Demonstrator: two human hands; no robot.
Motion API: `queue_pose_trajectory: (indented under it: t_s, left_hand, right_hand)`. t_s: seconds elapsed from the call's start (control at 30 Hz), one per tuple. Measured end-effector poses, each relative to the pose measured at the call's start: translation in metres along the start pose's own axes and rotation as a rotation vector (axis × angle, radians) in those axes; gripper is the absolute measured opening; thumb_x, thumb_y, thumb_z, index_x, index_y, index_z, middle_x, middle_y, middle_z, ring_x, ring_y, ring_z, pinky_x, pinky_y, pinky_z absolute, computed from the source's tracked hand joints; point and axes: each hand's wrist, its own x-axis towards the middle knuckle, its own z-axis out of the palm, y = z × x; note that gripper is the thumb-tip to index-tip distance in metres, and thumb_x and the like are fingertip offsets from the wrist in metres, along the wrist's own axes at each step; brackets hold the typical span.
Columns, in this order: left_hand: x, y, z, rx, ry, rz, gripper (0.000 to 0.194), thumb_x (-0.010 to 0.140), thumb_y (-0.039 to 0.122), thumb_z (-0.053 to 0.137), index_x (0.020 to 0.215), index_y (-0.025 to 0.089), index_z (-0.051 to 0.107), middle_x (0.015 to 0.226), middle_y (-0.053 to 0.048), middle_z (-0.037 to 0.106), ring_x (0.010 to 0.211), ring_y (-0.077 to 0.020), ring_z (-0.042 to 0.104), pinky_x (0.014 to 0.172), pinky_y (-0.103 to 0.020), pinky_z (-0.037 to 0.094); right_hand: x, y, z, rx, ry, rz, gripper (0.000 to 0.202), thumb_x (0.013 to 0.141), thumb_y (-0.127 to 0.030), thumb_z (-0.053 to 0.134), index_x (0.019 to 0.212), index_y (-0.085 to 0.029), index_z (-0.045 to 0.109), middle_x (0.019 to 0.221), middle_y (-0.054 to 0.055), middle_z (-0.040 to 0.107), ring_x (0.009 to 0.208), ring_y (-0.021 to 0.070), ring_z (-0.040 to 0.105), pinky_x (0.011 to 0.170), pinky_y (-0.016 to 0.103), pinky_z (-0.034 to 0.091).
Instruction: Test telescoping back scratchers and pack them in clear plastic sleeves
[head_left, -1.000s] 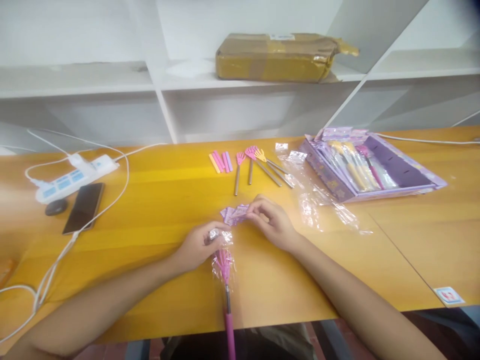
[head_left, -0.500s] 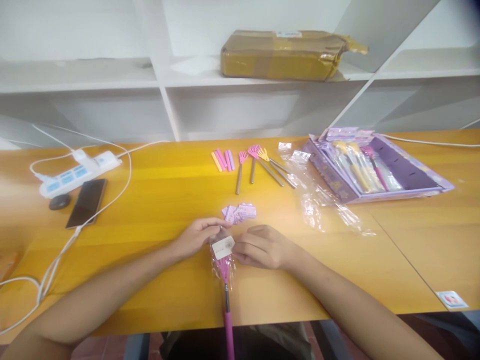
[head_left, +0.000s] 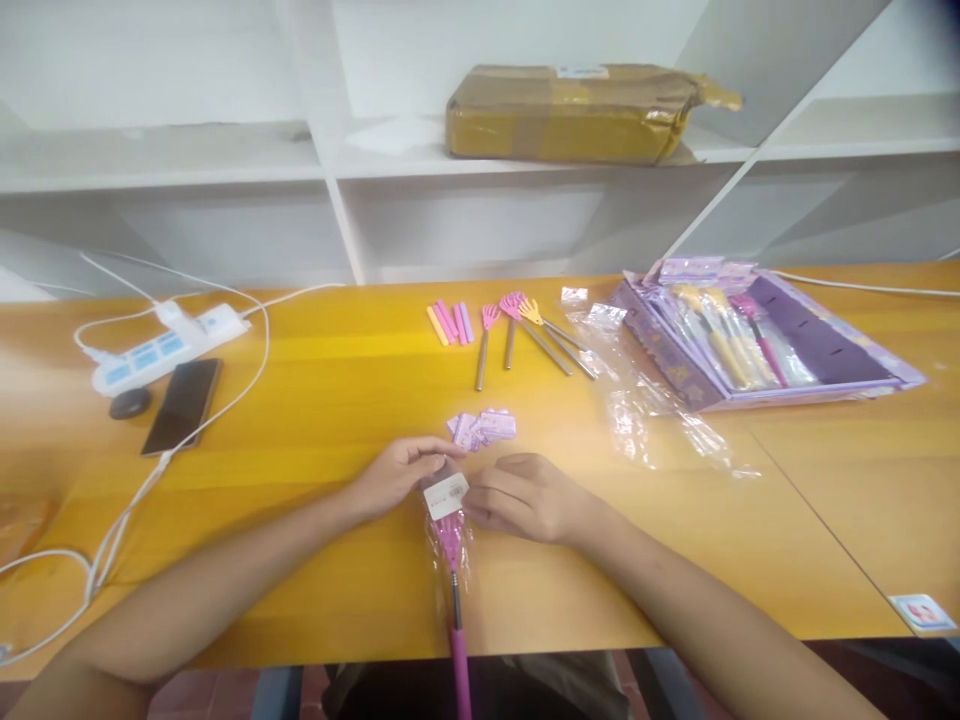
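Observation:
A pink telescopic back scratcher [head_left: 460, 660] lies with its claw end inside a clear plastic bag [head_left: 466, 560], its handle reaching past the table's front edge. At the bag's top sits a white label card [head_left: 444, 496] with a barcode. My left hand [head_left: 397, 476] pinches the bag's top left, above the card. From the right, my right hand [head_left: 525, 498] has its fingers closed at the card's edge on the bag; its fingertips are partly hidden. Just beyond the hands lie several small purple printed cards [head_left: 496, 425].
Farther back are loose scratcher heads with metal rods [head_left: 555, 350], coloured sleeves [head_left: 445, 322] and empty clear bags [head_left: 630, 420]. A purple box [head_left: 817, 395] holds bagged scratchers. Leftward lie a phone [head_left: 182, 405], a power strip [head_left: 165, 350] and white cables. A taped carton [head_left: 570, 115] rests on the shelf.
The camera view has shifted slightly, so objects on the table appear a little farther right. Both hands keep nearly the same grip on the bag.

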Motion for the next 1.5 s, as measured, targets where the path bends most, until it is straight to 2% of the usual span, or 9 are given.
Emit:
queue_pose_trajectory:
  t_s: [0.27,0.57,0.8,1.03,1.23,1.5]
  left_hand:
    - [0.0,-0.004,-0.001,-0.094,-0.019,-0.031,0.043,0.094,0.046,0.075,0.126,0.017,0.077,0.104,-0.011,0.078,0.088,-0.0202,0.071,0.085,-0.034,0.052]
    - [0.003,-0.008,-0.005,-0.101,-0.03,-0.032,0.039,0.094,0.043,0.075,0.124,0.018,0.078,0.099,-0.008,0.077,0.085,-0.0172,0.068,0.079,-0.028,0.049]
    - [0.0,-0.003,-0.002,-0.17,-0.018,-0.064,0.04,0.091,0.043,0.08,0.121,0.017,0.079,0.103,-0.011,0.078,0.091,-0.0197,0.073,0.089,-0.034,0.054]
    - [0.001,0.0,0.0,-0.207,0.0,-0.095,0.042,0.086,0.043,0.084,0.118,0.015,0.079,0.1,-0.01,0.078,0.088,-0.0185,0.073,0.086,-0.033,0.053]
    - [0.002,0.003,0.001,-0.206,-0.006,-0.096,0.041,0.088,0.039,0.082,0.119,0.013,0.079,0.092,-0.009,0.076,0.077,-0.0159,0.068,0.077,-0.031,0.05]
    - [0.003,-0.002,-0.002,-0.158,-0.024,-0.085,0.033,0.088,0.036,0.082,0.114,0.016,0.082,0.105,-0.009,0.079,0.09,-0.0171,0.071,0.085,-0.028,0.051]
  right_hand:
    - [0.004,-0.006,-0.004,-0.011,0.097,-0.022,0.013,0.096,-0.013,0.069,0.097,-0.02,0.058,0.077,-0.002,0.065,0.059,0.011,0.049,0.055,0.03,0.039]
    - [0.004,-0.001,-0.007,-0.031,0.067,0.004,0.013,0.097,-0.012,0.069,0.103,-0.018,0.06,0.082,0.0,0.069,0.062,0.0118,0.052,0.057,0.031,0.041]
    - [0.002,-0.006,-0.01,-0.023,0.047,-0.031,0.012,0.095,-0.014,0.072,0.097,-0.019,0.061,0.08,0.0,0.067,0.06,0.0121,0.05,0.054,0.032,0.039]
    - [0.0,-0.006,-0.006,-0.04,0.033,-0.014,0.01,0.097,-0.014,0.068,0.095,-0.021,0.061,0.078,0.0,0.065,0.06,0.0121,0.049,0.054,0.032,0.041]
    - [0.001,-0.006,-0.006,-0.056,0.032,-0.039,0.008,0.099,-0.014,0.068,0.1,-0.018,0.061,0.081,0.002,0.068,0.063,0.0135,0.055,0.054,0.032,0.043]
    - [-0.001,0.0,-0.004,-0.032,0.038,-0.006,0.011,0.1,-0.011,0.065,0.108,-0.017,0.061,0.083,0.002,0.069,0.066,0.0136,0.058,0.06,0.03,0.048]
